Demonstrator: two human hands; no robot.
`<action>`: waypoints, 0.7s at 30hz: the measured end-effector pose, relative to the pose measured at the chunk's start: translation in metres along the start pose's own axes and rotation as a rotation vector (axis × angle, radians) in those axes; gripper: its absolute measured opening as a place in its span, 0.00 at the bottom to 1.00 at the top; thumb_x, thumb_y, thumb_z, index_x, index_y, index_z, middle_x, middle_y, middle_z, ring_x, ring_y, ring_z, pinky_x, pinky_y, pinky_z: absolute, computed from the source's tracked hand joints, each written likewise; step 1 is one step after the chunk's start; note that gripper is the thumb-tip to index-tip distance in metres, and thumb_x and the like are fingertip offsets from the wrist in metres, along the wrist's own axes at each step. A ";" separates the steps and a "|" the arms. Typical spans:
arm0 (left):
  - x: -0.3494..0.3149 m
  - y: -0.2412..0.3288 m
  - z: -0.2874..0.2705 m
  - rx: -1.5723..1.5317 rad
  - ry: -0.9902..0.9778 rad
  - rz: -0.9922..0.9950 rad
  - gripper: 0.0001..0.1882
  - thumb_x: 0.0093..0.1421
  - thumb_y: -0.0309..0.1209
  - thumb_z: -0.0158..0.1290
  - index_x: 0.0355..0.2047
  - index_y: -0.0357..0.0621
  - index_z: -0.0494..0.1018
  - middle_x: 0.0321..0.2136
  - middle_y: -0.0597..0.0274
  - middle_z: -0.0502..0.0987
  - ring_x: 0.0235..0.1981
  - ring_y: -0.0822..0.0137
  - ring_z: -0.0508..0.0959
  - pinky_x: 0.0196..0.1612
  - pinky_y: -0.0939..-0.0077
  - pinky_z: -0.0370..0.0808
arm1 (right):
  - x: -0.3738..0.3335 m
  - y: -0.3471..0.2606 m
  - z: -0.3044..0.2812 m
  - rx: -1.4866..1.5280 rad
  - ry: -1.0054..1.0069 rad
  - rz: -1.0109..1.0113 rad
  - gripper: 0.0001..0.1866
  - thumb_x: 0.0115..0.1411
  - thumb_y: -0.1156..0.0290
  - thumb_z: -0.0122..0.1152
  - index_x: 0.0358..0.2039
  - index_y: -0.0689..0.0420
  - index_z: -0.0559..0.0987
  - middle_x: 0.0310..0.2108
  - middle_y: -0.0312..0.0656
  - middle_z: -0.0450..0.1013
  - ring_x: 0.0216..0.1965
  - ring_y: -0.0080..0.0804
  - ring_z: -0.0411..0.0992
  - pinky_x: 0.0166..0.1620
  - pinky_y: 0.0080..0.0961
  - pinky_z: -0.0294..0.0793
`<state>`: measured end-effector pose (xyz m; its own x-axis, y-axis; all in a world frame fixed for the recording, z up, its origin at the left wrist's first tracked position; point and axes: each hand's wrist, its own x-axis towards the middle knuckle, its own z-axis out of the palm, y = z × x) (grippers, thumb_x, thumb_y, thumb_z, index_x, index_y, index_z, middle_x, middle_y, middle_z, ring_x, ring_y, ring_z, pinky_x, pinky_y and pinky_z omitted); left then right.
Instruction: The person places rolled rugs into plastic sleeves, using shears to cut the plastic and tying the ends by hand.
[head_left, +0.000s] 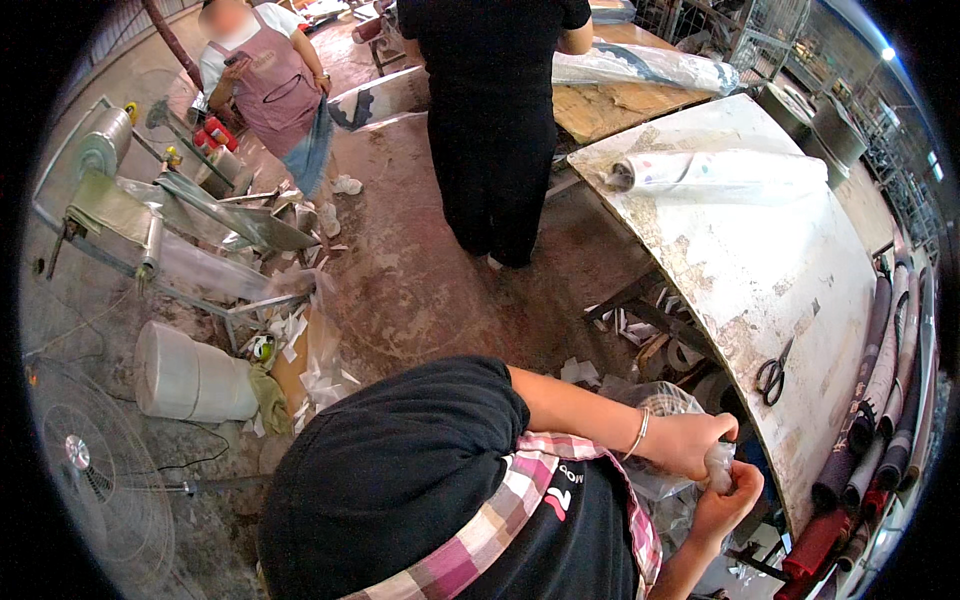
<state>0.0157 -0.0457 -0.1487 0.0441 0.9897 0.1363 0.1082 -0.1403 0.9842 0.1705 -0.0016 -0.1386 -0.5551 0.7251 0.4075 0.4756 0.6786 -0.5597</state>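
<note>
My left hand (696, 444), with a bangle at the wrist, is closed in a pinch on a bunched piece of clear plastic film (718, 465). Just below it, my right hand (727, 503) grips the same film between thumb and fingers. More clear plastic (672, 402) hangs behind and under my left wrist, with a round shape showing inside it. Both hands are beside the near left edge of a white-topped table (740, 270). Black-handled scissors (772, 380) lie on that table, to the right of my hands.
A plastic-wrapped roll (720, 175) lies at the table's far end. Several rolled mats (870, 400) lean along its right side. A person in black (490, 120) stands ahead; another in a pink apron (268, 80) stands far left. A fan (85, 460) and a film roll (190, 375) occupy the left.
</note>
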 end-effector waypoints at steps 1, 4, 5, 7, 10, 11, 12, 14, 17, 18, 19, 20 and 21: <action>-0.002 0.005 -0.001 -0.013 0.047 -0.029 0.29 0.33 0.31 0.59 0.36 0.35 0.59 0.26 0.50 0.67 0.31 0.57 0.70 0.31 0.71 0.66 | -0.004 -0.002 0.004 0.226 0.038 0.227 0.17 0.41 0.81 0.52 0.35 0.59 0.63 0.27 0.38 0.63 0.31 0.28 0.61 0.37 0.21 0.60; 0.000 -0.006 0.002 0.228 0.294 0.457 0.27 0.35 0.26 0.56 0.37 0.38 0.59 0.31 0.53 0.64 0.33 0.54 0.67 0.34 0.70 0.66 | 0.002 -0.016 0.003 0.562 0.076 0.456 0.17 0.41 0.84 0.50 0.32 0.59 0.60 0.25 0.35 0.58 0.28 0.22 0.59 0.33 0.15 0.60; -0.001 -0.005 0.002 0.225 0.235 0.477 0.26 0.35 0.25 0.55 0.37 0.38 0.59 0.32 0.53 0.64 0.33 0.54 0.67 0.34 0.69 0.65 | 0.003 -0.019 0.003 0.687 0.088 0.522 0.16 0.41 0.84 0.50 0.32 0.59 0.59 0.25 0.35 0.58 0.28 0.21 0.59 0.33 0.15 0.60; -0.001 0.004 -0.001 0.381 0.260 0.560 0.24 0.36 0.25 0.54 0.36 0.40 0.61 0.30 0.56 0.65 0.32 0.57 0.67 0.34 0.69 0.65 | 0.005 -0.014 0.004 1.014 0.060 0.528 0.15 0.43 0.83 0.50 0.31 0.59 0.59 0.26 0.34 0.57 0.29 0.19 0.59 0.33 0.14 0.60; -0.002 0.012 -0.011 0.507 0.261 0.647 0.20 0.35 0.26 0.54 0.33 0.42 0.64 0.26 0.60 0.68 0.31 0.59 0.68 0.33 0.70 0.64 | 0.009 -0.024 0.002 1.122 0.031 0.477 0.13 0.44 0.80 0.51 0.31 0.60 0.61 0.27 0.35 0.59 0.30 0.20 0.60 0.34 0.15 0.61; -0.004 0.012 -0.014 0.473 0.255 0.637 0.20 0.34 0.25 0.54 0.32 0.43 0.65 0.25 0.60 0.68 0.30 0.59 0.68 0.33 0.70 0.64 | 0.011 -0.028 0.001 1.073 -0.013 0.495 0.13 0.45 0.80 0.51 0.32 0.60 0.61 0.29 0.35 0.60 0.31 0.20 0.61 0.35 0.15 0.62; -0.006 0.013 -0.017 0.437 0.245 0.630 0.19 0.34 0.25 0.53 0.31 0.43 0.65 0.24 0.60 0.68 0.30 0.58 0.68 0.34 0.69 0.64 | 0.013 -0.034 -0.002 1.022 -0.052 0.514 0.13 0.45 0.79 0.51 0.32 0.60 0.61 0.30 0.36 0.61 0.32 0.20 0.61 0.36 0.15 0.62; -0.004 0.014 -0.019 0.409 0.239 0.540 0.17 0.33 0.24 0.52 0.28 0.42 0.66 0.20 0.58 0.69 0.26 0.57 0.69 0.31 0.70 0.65 | 0.012 -0.027 -0.002 0.982 -0.149 0.534 0.13 0.46 0.79 0.49 0.34 0.61 0.63 0.34 0.38 0.62 0.34 0.22 0.62 0.39 0.15 0.61; 0.004 0.016 -0.019 -0.038 0.062 0.107 0.17 0.34 0.24 0.51 0.29 0.40 0.65 0.19 0.56 0.69 0.24 0.60 0.71 0.27 0.74 0.66 | 0.010 -0.007 0.000 0.966 -0.099 0.483 0.12 0.46 0.80 0.46 0.34 0.61 0.63 0.34 0.38 0.62 0.36 0.24 0.62 0.40 0.17 0.61; 0.008 0.017 -0.018 -0.087 0.077 0.137 0.19 0.34 0.25 0.52 0.31 0.37 0.64 0.21 0.56 0.70 0.22 0.66 0.71 0.24 0.77 0.67 | 0.012 -0.006 0.006 0.817 0.036 0.465 0.12 0.45 0.81 0.45 0.34 0.60 0.63 0.36 0.38 0.61 0.37 0.24 0.60 0.41 0.19 0.60; 0.008 0.027 -0.022 -0.160 -0.001 -0.011 0.21 0.34 0.25 0.52 0.33 0.35 0.64 0.23 0.59 0.71 0.23 0.70 0.70 0.26 0.77 0.67 | 0.018 0.003 0.010 0.353 -0.001 0.210 0.13 0.46 0.77 0.48 0.35 0.60 0.62 0.38 0.39 0.59 0.38 0.25 0.59 0.41 0.21 0.60; 0.007 0.026 -0.022 -0.328 -0.023 -0.058 0.21 0.34 0.25 0.52 0.33 0.35 0.64 0.23 0.60 0.71 0.24 0.70 0.70 0.28 0.78 0.68 | 0.014 0.002 0.012 0.431 -0.009 0.276 0.17 0.45 0.73 0.52 0.37 0.60 0.62 0.38 0.40 0.58 0.40 0.28 0.59 0.42 0.21 0.59; 0.007 0.018 -0.021 -0.499 -0.040 -0.110 0.21 0.34 0.25 0.52 0.34 0.34 0.64 0.24 0.62 0.71 0.25 0.71 0.70 0.29 0.78 0.68 | 0.015 -0.003 0.014 0.476 -0.081 0.284 0.21 0.43 0.72 0.56 0.38 0.59 0.62 0.39 0.42 0.59 0.42 0.31 0.59 0.42 0.22 0.60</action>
<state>-0.0032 -0.0410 -0.1276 0.0978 0.9946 0.0338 -0.3723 0.0051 0.9281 0.1514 0.0052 -0.1405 -0.5096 0.8478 0.1470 0.2637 0.3164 -0.9112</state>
